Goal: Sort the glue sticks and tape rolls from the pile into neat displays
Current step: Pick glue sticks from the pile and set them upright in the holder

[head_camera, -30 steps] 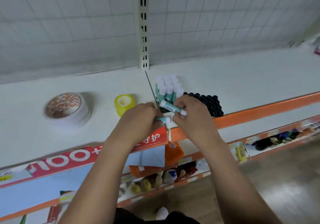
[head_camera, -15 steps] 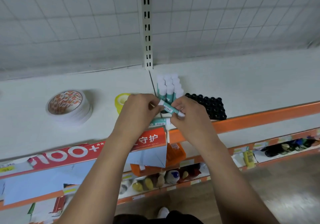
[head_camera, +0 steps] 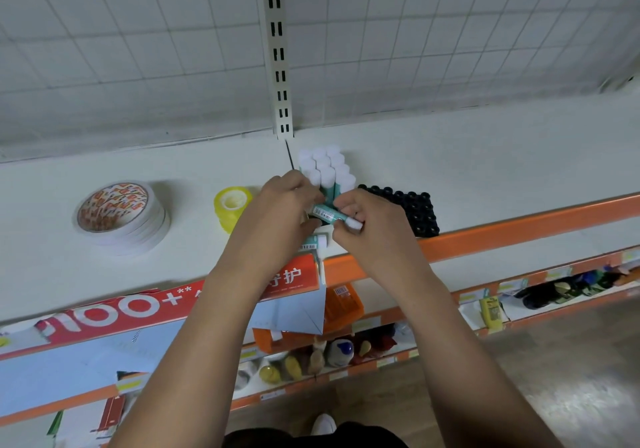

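Hands are nudging farther toward standing glue sticks (head_camera: pixel 325 167); left hand (head_camera: pixel 277 219) and right hand (head_camera: pixel 370 229) are pinching one glue stick (head_camera: pixel 329 214) endwise. Likely light, rigid, slick; barrel grip seeming best.

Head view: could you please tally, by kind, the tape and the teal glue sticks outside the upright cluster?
Yellow translucent tape roll: 1
Stack of flat white tape rolls: 1
Teal white-capped glue sticks: 2, one held, one just below it
Total: 4
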The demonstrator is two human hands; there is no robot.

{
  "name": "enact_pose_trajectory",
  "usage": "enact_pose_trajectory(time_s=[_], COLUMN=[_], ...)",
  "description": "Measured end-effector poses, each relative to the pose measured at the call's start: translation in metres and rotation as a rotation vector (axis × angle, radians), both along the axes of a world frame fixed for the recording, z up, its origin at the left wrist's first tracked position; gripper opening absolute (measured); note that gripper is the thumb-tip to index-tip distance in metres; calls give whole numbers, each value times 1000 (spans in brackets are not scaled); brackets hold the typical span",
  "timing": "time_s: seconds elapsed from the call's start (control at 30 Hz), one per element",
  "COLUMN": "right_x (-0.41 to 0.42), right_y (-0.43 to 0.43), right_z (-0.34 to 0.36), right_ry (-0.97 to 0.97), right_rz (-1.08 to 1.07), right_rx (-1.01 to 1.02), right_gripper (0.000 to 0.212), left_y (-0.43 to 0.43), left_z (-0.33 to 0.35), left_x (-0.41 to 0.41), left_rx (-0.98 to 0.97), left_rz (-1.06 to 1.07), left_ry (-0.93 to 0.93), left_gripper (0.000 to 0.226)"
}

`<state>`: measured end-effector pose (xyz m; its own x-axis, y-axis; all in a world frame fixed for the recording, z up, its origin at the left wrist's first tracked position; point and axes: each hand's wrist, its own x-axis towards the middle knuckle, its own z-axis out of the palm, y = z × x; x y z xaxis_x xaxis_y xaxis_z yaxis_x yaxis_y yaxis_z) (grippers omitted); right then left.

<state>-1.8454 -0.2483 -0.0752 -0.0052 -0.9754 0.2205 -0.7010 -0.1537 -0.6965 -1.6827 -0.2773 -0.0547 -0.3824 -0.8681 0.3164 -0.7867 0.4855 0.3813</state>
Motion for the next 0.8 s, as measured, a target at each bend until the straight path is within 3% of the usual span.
enact_pose_trajectory(time_s=[0.17,0.3,0.47,0.6,0.8], right_x=[2,3,6,10,9], right_y=[2,2,3,5,6], right_z=[4,4,9,12,9], right_ry=[-127,-109,-90,-111,-122], right_rz=[-39,-43,-24,-8,-19], right_rx=[-23,-38,-82,-112,-117], right_gripper=[30,28,25,34,35], left_y=[2,9,14,14,11], left_z=[-3,2,16,19,18], left_x=[0,-2,-3,-5,-2], left_rx=[-3,14,-7,17,-46], left_rz=[-15,-32,-159,-128,-94], left_ry=[-104,28,171,165,192], left_gripper=[26,32,12,22,16])
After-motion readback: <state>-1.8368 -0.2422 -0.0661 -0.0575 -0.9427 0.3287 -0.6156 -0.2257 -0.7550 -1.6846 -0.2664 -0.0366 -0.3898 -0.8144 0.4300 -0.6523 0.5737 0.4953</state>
